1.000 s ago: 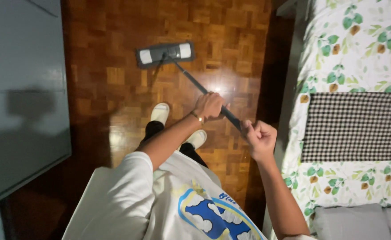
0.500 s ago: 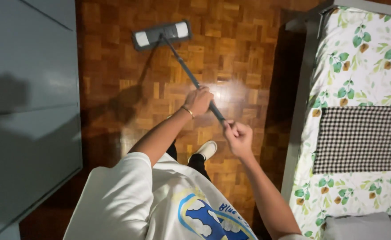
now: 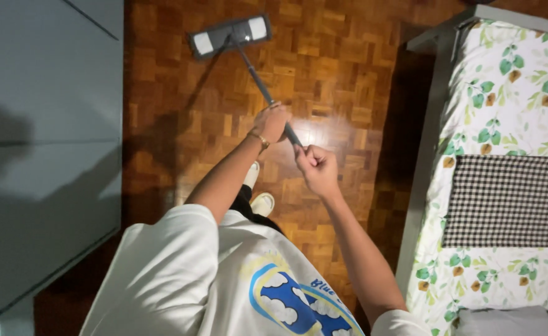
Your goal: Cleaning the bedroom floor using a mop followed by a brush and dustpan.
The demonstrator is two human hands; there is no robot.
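- Head view: a person stands on the wood-block floor (image 3: 342, 56), seen from above, with both bare hands closed on a mop.
- The left hand (image 3: 272, 122) is wrapped around the mop handle (image 3: 255, 74), lower down the shaft; its grip is closed on the handle, and a thin bracelet (image 3: 259, 138) sits on that wrist.
- The right hand (image 3: 316, 169) is closed as a fist on the top end of the same handle, just behind the left hand and close to it.
- The handle runs at a slant from the hands up and to the left, ending at the flat mop head (image 3: 229, 35).
- The mop head is a grey rectangle with pale patches at both ends; it lies flat on the floor, well apart from the person's feet and near the grey cabinet front (image 3: 43, 143) that fills the left side.
- A light shoe (image 3: 262, 203) shows just below the left forearm, on the floor.
- The person wears a white T-shirt (image 3: 180, 280) with a blue and yellow print.
- On the right stands a bed (image 3: 516, 93) with a leaf-patterned sheet; a black-and-white checked cloth (image 3: 507, 199) lies across it, well apart from the mop.
- The floor shines brightly just beside the hands.
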